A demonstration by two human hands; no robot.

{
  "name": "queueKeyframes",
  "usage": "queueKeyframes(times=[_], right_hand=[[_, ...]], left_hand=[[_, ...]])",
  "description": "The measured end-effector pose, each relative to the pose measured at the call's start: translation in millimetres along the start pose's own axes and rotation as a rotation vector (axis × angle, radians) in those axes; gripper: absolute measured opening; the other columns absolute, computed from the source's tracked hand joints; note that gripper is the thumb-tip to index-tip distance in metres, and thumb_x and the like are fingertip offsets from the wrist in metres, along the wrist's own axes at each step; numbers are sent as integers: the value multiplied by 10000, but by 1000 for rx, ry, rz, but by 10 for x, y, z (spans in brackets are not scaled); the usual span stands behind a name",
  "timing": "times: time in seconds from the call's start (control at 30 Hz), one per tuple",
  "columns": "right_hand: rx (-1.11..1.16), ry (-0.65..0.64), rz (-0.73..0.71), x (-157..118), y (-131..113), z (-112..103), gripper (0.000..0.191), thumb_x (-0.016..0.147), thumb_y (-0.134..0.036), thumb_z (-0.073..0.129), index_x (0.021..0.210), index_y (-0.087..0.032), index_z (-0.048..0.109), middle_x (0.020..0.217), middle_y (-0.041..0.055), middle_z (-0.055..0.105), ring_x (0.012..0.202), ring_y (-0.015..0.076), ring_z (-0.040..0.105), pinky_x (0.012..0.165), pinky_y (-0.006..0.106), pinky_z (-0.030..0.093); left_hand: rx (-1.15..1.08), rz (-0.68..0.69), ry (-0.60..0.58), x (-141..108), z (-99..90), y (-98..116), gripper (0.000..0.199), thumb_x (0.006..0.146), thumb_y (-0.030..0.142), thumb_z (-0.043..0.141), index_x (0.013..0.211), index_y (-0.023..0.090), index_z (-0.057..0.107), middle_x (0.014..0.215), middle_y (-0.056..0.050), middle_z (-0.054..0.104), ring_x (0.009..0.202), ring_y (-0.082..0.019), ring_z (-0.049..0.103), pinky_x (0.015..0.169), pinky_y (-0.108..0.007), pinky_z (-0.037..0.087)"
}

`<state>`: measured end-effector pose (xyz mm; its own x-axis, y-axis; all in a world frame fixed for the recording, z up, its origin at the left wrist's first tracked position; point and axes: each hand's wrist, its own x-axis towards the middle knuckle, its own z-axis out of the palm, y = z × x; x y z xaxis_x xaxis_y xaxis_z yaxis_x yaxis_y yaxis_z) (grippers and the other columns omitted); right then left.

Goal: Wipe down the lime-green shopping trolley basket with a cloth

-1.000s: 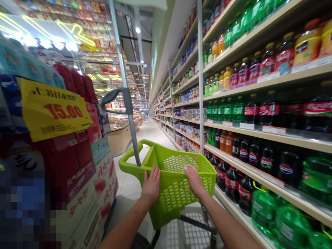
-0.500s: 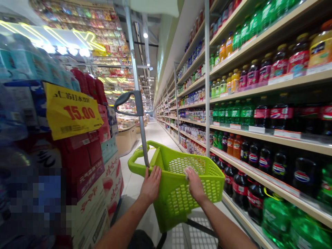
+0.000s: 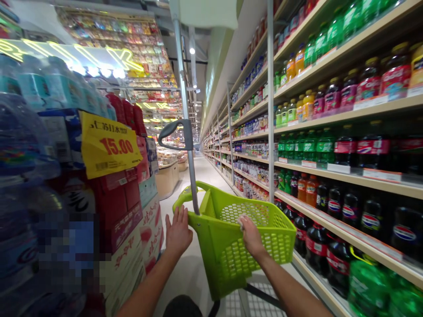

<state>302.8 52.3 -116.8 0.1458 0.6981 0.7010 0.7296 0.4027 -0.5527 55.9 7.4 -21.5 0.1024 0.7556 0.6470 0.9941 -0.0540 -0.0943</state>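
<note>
Left hand (image 3: 179, 231) shifted, fingers spread; right hand (image 3: 252, 236) pinches tissue (image 3: 242, 221); basket (image 3: 222, 233) points lengthwise shelfward

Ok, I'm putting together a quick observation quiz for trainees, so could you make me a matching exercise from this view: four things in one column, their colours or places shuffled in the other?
Things
1. Shopping-cart basket
2. 15.00 price sign
3. Crumpled white wipe or tissue
4. Left hand

Colours and places
A. In the right hand
B. Yellow with red numerals
C. At the cart handle
D. Lime green with perforated sides

Pairs: 1-D, 2-B, 3-A, 4-C
</note>
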Motion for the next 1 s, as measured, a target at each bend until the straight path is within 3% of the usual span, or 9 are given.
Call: queueKeyframes(times=[0.1,0.27,0.4,0.53,0.63,0.73,0.8,0.9,1.0], right_hand=[[87,-12,-40,85,-396,189,480,726,18,331,1093,-146,593,1162,110,566,1117,186,486,997,378,351],[175,-105,-315,163,-1155,545,573,671,45,402,1209,-123,502,1275,126,475,1224,206,370,1034,380,307],[27,-98,-360,15,-637,349,614,660,63,401,1219,-173,498,1293,98,463,1234,208,360,1025,405,324],[-90,15,-179,-47,0,42,632,649,92,324,1188,-167,524,1234,105,515,1197,198,409,1007,424,343],[-116,-10,-170,44,-243,93,585,662,92,310,1131,-143,568,1177,117,558,1160,196,448,993,397,361],[-72,-56,-332,182,-772,288,550,680,65,362,1162,-131,542,1212,114,535,1185,199,419,1016,388,332],[-56,-75,-410,219,-892,329,550,676,51,405,1184,-126,521,1245,115,509,1206,202,393,1029,391,312],[-72,-98,-353,142,-496,150,583,627,74,421,1159,-130,543,1232,115,521,1199,204,408,1021,391,326],[-94,-3,-114,50,111,-137,565,637,82,367,1099,-156,589,1182,111,558,1169,204,445,1012,414,333]], left_hand=[[-2,58,-56,30,28,-28,674,642,181,411,1308,102,350,1402,-60,325,1323,-286,139,1062,-526,78],[26,107,-104,2,19,9,722,627,181,410,1338,127,295,1428,-45,270,1332,-280,103,1051,-547,83],[32,123,-135,-42,-6,14,746,620,165,408,1351,139,260,1442,-31,234,1340,-268,64,1057,-542,69],[12,153,-142,-65,7,72,756,623,166,419,1358,140,243,1451,-25,208,1342,-271,28,1063,-536,71],[-1,145,-125,-60,31,136,754,619,160,418,1354,133,254,1449,-24,211,1341,-274,37,1062,-535,87],[7,144,-116,-45,32,180,756,610,139,412,1351,139,264,1442,-23,234,1340,-271,64,1054,-544,110],[16,145,-121,-40,18,191,751,610,136,409,1348,139,270,1440,-25,241,1339,-273,73,1049,-552,115],[18,154,-132,-53,4,189,748,614,140,405,1350,141,266,1443,-24,233,1340,-272,64,1051,-554,110],[13,159,-125,-74,24,197,766,608,137,408,1356,139,247,1449,-23,214,1342,-268,36,1059,-541,96]])
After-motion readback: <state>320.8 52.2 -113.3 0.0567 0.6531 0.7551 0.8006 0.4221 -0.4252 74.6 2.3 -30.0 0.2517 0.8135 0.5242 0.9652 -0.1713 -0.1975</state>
